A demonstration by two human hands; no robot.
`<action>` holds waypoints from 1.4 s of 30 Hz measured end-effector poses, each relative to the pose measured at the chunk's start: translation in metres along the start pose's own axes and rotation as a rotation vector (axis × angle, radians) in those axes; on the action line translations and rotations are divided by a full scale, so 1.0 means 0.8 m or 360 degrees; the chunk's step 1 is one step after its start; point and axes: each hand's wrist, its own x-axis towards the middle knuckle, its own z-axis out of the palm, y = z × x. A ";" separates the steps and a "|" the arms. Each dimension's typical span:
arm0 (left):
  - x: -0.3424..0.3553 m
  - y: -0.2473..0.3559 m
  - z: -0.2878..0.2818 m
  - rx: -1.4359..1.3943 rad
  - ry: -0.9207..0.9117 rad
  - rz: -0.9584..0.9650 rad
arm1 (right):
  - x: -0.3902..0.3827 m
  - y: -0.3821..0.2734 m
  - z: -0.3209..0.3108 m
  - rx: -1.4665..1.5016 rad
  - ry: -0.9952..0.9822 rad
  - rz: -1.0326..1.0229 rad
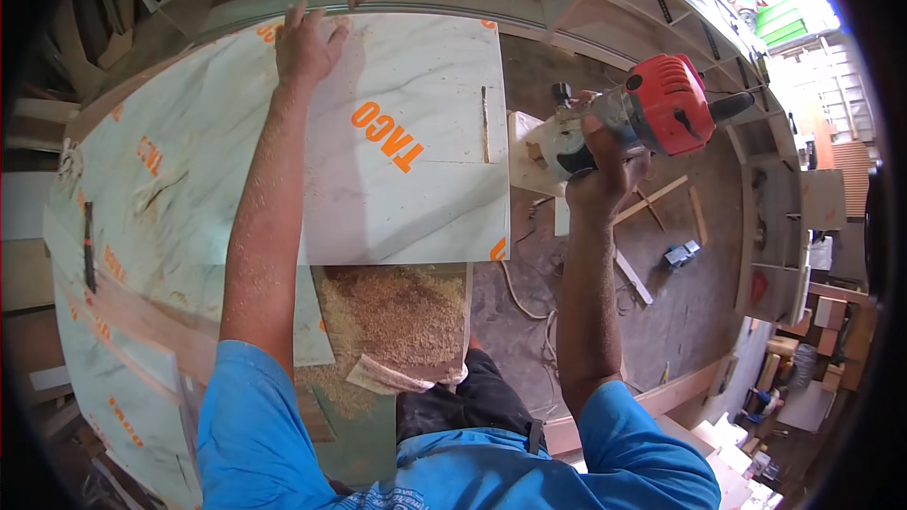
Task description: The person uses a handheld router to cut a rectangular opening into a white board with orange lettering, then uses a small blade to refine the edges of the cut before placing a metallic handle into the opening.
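Left hand [304,45] is lying flat, fingers spread, pinning the laminate sheet [406,142]; right hand [605,170] is gripping the trimmer [652,113] off the edge; sawdust [397,307] is showing some cutting done; trimming looks unfinished.

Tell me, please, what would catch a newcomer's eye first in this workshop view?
The red-topped handheld power router, gripped in the right hand at the sheet's right edge, stands out first. Next comes the large white marble-patterned laminate sheet with orange print, with the left hand pressed flat on its far edge, and sawdust heaped below it.
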 end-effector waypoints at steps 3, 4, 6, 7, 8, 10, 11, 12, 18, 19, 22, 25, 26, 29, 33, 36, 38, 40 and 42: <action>-0.003 0.036 0.014 0.0128 0.0196 0.0023 | 0.007 -0.008 -0.012 -0.0131 -0.0031 -0.0162; -0.003 0.031 0.016 0.0146 0.0232 0.0050 | 0.005 0.000 -0.003 -0.0117 -0.0006 -0.0186; 0.002 0.029 0.018 0.0147 0.0257 0.0079 | 0.002 0.013 0.010 -0.0122 0.0026 -0.0208; 0.003 0.029 0.019 0.0075 0.0166 0.0060 | 0.001 0.018 0.014 -0.0159 0.0044 -0.0214; 0.002 0.027 0.017 0.0024 0.0066 0.0034 | -0.001 0.023 0.018 -0.0195 0.0055 -0.0226; 0.003 0.025 0.013 -0.0029 0.0051 0.0022 | -0.003 0.029 0.028 -0.0186 0.0001 -0.0207; 0.004 0.025 0.010 -0.0059 0.0070 0.0040 | -0.004 0.031 0.032 -0.0171 -0.0042 -0.0221; 0.003 0.025 0.008 -0.0069 0.0035 0.0014 | -0.005 0.034 0.037 -0.0179 -0.0051 -0.0206; 0.004 0.031 -0.007 -0.0077 0.0144 0.0034 | -0.014 0.051 0.052 -0.0032 -0.0147 -0.0229; 0.003 0.034 -0.010 -0.0187 0.0131 -0.0008 | -0.014 0.051 0.053 -0.0018 -0.0200 -0.0247; -0.001 0.042 -0.013 -0.0350 0.0178 -0.0086 | -0.018 0.056 0.055 0.0013 -0.0281 -0.0273; 0.004 0.051 -0.010 -0.0349 0.0245 -0.0147 | -0.018 0.058 0.054 0.0043 -0.0306 -0.0251; 0.005 0.053 -0.009 -0.0286 0.0242 -0.0176 | -0.018 0.060 0.055 0.0068 -0.0314 -0.0213; 0.008 0.055 -0.004 -0.0547 0.0170 -0.0348 | -0.018 0.060 0.054 0.0090 -0.0277 -0.0145; 0.010 0.050 0.007 -0.0289 0.0360 -0.0261 | -0.019 0.061 0.057 0.0117 -0.0288 -0.0098; 0.016 0.040 0.013 -0.0020 0.0128 -0.0201 | -0.019 0.064 0.060 0.0225 -0.0294 -0.0132; 0.018 0.036 0.017 -0.0017 0.0073 -0.0245 | -0.019 0.065 0.061 0.0160 -0.0351 -0.0115; 0.018 0.034 0.021 -0.0013 0.0115 -0.0228 | -0.022 0.064 0.062 0.0203 -0.0351 -0.0081; 0.017 0.034 0.023 -0.0007 0.0156 -0.0213 | -0.025 0.064 0.063 0.0241 -0.0338 -0.0031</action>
